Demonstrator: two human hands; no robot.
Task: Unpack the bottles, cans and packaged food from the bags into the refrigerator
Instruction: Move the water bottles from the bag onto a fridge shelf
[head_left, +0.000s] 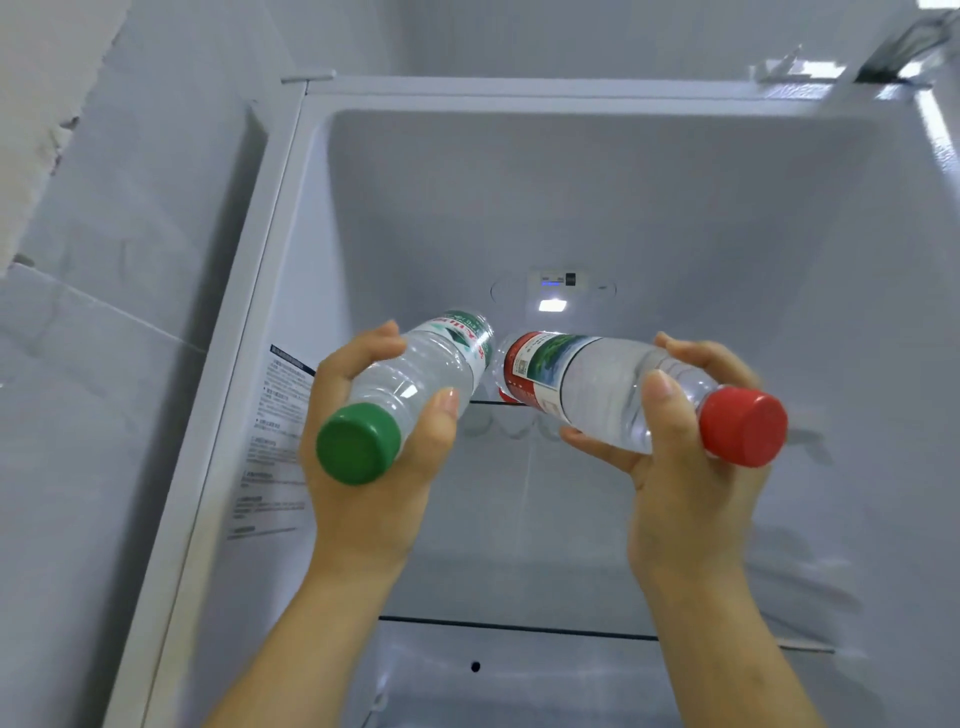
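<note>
Head view: left hand (374, 441) grips green-capped bottle (415, 379), right hand (680, 457) grips red-capped bottle (597, 389), inside refrigerator (571, 182)

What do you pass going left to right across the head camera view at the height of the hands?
Printed sticker on the fridge wall → green cap → left hand → green-cap bottle → red-label bottle → right hand → red cap.

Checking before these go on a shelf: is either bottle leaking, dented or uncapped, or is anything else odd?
Nothing stands out. The green-capped bottle in the left hand and the red-capped bottle in the right hand are capped, undented and dry; the refrigerator looks clean.
</note>
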